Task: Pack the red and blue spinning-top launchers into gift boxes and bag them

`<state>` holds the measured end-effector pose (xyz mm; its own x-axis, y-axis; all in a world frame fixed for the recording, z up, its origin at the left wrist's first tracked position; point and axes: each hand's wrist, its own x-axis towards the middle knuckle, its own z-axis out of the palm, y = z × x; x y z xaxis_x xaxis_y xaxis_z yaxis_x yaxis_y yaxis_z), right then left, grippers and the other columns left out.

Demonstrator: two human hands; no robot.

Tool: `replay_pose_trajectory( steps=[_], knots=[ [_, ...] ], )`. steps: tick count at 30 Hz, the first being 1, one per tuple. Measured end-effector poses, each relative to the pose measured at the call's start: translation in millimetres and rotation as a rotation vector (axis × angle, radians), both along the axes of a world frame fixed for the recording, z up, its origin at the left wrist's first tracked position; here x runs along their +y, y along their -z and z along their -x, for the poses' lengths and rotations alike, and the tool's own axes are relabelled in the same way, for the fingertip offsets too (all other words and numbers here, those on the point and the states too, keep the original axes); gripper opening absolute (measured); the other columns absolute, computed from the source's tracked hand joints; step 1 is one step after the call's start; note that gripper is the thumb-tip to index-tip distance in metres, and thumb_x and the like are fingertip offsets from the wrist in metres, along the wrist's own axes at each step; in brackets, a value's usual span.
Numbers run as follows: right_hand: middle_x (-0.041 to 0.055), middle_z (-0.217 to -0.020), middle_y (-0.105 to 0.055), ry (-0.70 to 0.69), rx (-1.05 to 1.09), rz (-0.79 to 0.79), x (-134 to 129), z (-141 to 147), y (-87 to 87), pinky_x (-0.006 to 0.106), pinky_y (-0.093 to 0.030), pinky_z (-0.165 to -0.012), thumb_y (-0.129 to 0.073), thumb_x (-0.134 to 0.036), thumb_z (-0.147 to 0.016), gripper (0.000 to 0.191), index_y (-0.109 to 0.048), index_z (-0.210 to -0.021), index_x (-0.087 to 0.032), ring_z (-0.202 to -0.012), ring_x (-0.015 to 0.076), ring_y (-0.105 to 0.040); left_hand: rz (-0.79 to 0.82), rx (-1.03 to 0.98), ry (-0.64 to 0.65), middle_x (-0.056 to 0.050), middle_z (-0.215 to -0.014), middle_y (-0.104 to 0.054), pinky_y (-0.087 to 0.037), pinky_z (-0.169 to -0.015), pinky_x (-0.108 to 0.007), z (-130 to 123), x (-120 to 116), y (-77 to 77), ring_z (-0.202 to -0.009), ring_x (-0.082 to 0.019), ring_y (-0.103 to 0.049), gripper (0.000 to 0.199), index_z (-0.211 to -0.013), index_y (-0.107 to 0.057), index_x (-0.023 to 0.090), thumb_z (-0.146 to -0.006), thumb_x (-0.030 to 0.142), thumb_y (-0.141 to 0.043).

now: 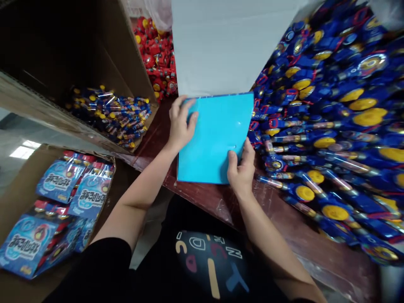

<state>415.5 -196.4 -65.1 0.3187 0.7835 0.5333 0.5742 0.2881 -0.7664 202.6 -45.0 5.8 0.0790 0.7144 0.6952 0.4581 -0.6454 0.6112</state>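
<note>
A bright blue flat sheet or folded card point(214, 139) lies over the dark red table edge, in front of a large white panel. Its right side curves up slightly. My left hand point(183, 122) grips its upper left edge, thumb on top and fingers around the side. At the lower right edge, my right hand point(242, 168) pinches the same card, with the thumb on its face. The undersides of both hands' grips are hidden by the card.
Many blue and yellow toys point(303, 126) pile up on the right. Red toys point(158, 59) sit behind. At left, an open carton point(139, 54) holds small tubes point(116, 113); below it, another carton point(28, 168) holds packaged items point(57, 181). The white panel point(224, 46) stands behind.
</note>
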Motion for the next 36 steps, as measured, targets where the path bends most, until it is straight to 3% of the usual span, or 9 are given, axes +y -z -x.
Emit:
replay_pose_trajectory(
  steps=[3,10,13,17,20,22,27,32,36],
  knots=[
    [0.0203,-0.165,-0.051,0.016,-0.036,0.126,2.8,-1.6,-4.8,0.058,-0.043,-0.127,-0.053,-0.06,-0.106,0.075,-0.039,-0.167,-0.019,-0.154,0.0333,-0.051,-0.116,0.258,-0.046,-0.019,-0.159,-0.054,-0.026,-0.135,-0.052,-0.8,-9.1,-3.6,-0.158,-0.036,-0.038,0.071,-0.131,-0.067,0.014,-0.108,0.073,-0.034],
    [0.0197,-0.162,-0.055,-0.045,-0.021,0.098,5.6,-8.5,-6.6,0.053,-0.049,-0.124,-0.053,-0.062,-0.106,0.076,-0.038,-0.166,-0.018,-0.148,0.0301,-0.058,-0.075,0.419,0.027,-0.019,-0.128,-0.071,-0.03,-0.129,-0.06,-12.7,-5.0,-22.1,-0.134,-0.042,-0.058,0.072,-0.123,-0.071,0.017,-0.096,0.082,-0.054],
    [0.0194,-0.162,-0.055,-0.02,-0.142,0.073,0.1,-4.1,-0.8,0.057,-0.048,-0.125,-0.051,-0.054,-0.108,0.065,-0.047,-0.163,-0.018,-0.15,0.0313,-0.056,0.079,0.602,-0.059,-0.024,-0.113,-0.072,-0.042,-0.116,-0.063,-22.8,-3.5,-14.1,-0.12,-0.045,-0.066,0.068,-0.115,-0.072,0.011,-0.105,0.072,-0.044],
    [0.0134,-0.167,-0.051,-0.053,-0.367,-0.088,-3.3,1.2,-1.5,0.071,-0.027,-0.133,-0.042,-0.033,-0.112,0.042,-0.065,-0.146,-0.024,-0.166,0.031,-0.031,0.185,0.634,-0.159,-0.03,-0.134,-0.066,-0.039,-0.118,-0.069,-35.8,-13.2,3.5,-0.137,-0.048,-0.058,0.047,-0.125,-0.07,0.008,-0.111,0.046,-0.047],
    [0.0112,-0.168,-0.049,-0.149,-0.434,-0.143,16.3,4.1,-19.9,0.065,-0.029,-0.134,-0.04,-0.027,-0.112,0.043,-0.065,-0.147,-0.025,-0.167,0.0278,-0.028,0.117,0.55,-0.071,-0.02,-0.162,-0.053,-0.023,-0.134,-0.063,-44.6,-35.7,12.2,-0.159,-0.039,-0.039,0.035,-0.13,-0.07,0.017,-0.11,0.027,-0.044],
    [0.0094,-0.168,-0.048,-0.217,-0.487,-0.052,39.7,10.4,-37.0,0.063,-0.028,-0.135,-0.042,-0.03,-0.112,0.042,-0.067,-0.146,-0.026,-0.166,0.0301,-0.027,0.163,0.577,-0.067,-0.017,-0.167,-0.049,-0.02,-0.136,-0.065,-47.9,-60.3,16.2,-0.161,-0.038,-0.035,0.041,-0.137,-0.069,0.017,-0.109,0.02,-0.04],
    [0.0112,-0.17,-0.045,-0.326,-0.673,0.348,84.6,46.3,-50.3,0.083,-0.018,-0.127,-0.049,-0.054,-0.111,0.05,-0.067,-0.15,-0.028,-0.159,0.0467,-0.03,0.463,0.901,-0.145,-0.024,-0.177,-0.027,-0.027,-0.122,-0.086,-26.0,-135.4,29.4,-0.162,-0.056,-0.021,0.076,-0.168,-0.038,0.007,-0.108,0.05,-0.053],
    [0.0115,-0.175,-0.037,-0.398,-0.789,0.453,82.6,90.0,-34.8,0.083,-0.016,-0.127,-0.04,-0.062,-0.112,0.063,-0.049,-0.166,-0.031,-0.163,0.0487,-0.023,0.459,1.031,-0.198,-0.024,-0.178,-0.025,-0.018,-0.133,-0.073,9.5,-163.6,45.6,-0.166,-0.051,-0.018,0.083,-0.169,-0.036,0.003,-0.108,0.058,-0.046],
    [0.0142,-0.174,-0.038,-0.607,-0.731,0.489,72.6,83.7,-65.8,0.073,-0.029,-0.128,-0.048,-0.056,-0.111,0.06,-0.051,-0.164,-0.028,-0.16,0.0434,-0.034,0.451,1.014,-0.214,-0.025,-0.175,-0.033,-0.019,-0.134,-0.071,28.4,-168.7,49.7,-0.166,-0.05,-0.019,0.082,-0.168,-0.039,0.003,-0.108,0.058,-0.043]
  ],
)
